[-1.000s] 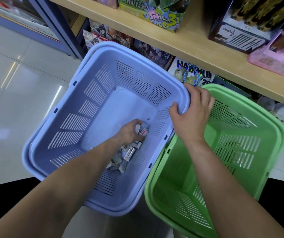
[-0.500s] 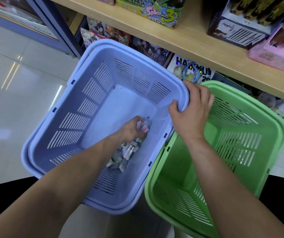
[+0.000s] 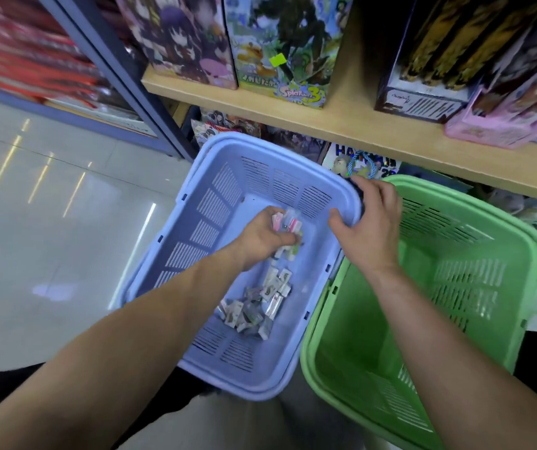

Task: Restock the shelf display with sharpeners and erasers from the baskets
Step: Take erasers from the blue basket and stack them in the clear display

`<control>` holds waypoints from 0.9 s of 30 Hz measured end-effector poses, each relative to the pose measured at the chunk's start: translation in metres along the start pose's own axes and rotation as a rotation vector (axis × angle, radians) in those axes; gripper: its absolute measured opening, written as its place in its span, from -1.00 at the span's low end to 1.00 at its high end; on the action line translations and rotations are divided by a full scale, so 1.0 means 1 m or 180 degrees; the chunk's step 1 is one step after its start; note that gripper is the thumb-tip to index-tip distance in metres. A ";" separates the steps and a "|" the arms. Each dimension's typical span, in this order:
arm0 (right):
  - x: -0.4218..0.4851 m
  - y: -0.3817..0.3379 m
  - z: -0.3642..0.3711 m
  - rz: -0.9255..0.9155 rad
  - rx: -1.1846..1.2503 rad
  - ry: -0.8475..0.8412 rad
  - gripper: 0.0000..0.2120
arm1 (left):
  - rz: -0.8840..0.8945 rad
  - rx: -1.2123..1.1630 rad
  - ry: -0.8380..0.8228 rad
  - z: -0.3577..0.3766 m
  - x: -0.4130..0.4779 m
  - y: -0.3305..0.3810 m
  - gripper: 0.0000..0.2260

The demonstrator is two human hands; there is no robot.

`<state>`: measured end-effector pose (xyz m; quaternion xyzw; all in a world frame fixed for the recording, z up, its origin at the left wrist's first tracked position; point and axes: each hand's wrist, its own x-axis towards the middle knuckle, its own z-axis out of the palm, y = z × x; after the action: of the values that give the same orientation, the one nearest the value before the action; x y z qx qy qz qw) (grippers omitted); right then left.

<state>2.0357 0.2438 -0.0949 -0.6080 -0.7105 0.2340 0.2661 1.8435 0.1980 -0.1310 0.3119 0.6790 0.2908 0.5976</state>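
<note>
Gripping handful of blurred packets (image 3: 288, 225), left hand (image 3: 259, 240) inside blue basket (image 3: 215, 203); right hand (image 3: 371, 228) clasps rim; packet type unreadable.

The small packets (image 3: 255, 303) lying in the blue basket (image 3: 202, 228) are too blurred to tell sharpeners from erasers, the left hand (image 3: 259, 238) covers most of the handful it grips, and the near corner of the green basket (image 3: 461, 287) runs off the bottom edge.
</note>
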 end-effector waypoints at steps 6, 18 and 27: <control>-0.011 -0.076 -0.052 0.0118 0.1558 -0.0717 -0.74 | 0.0482 -0.0888 -0.0467 -0.008 -0.098 0.100 -0.76; -0.020 -0.124 -0.172 0.0405 0.1973 -0.1979 -0.60 | 0.0761 -0.1153 -0.0436 0.014 -0.187 0.164 -0.74; -0.013 -0.115 -0.176 0.0698 0.2473 -0.1610 -0.64 | 0.0835 -0.1162 -0.0149 0.017 -0.165 0.177 -0.72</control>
<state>2.0684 0.2153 0.1114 -0.4589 -0.5445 0.6498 0.2661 1.8887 0.1834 0.1069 0.2909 0.5546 0.4767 0.6168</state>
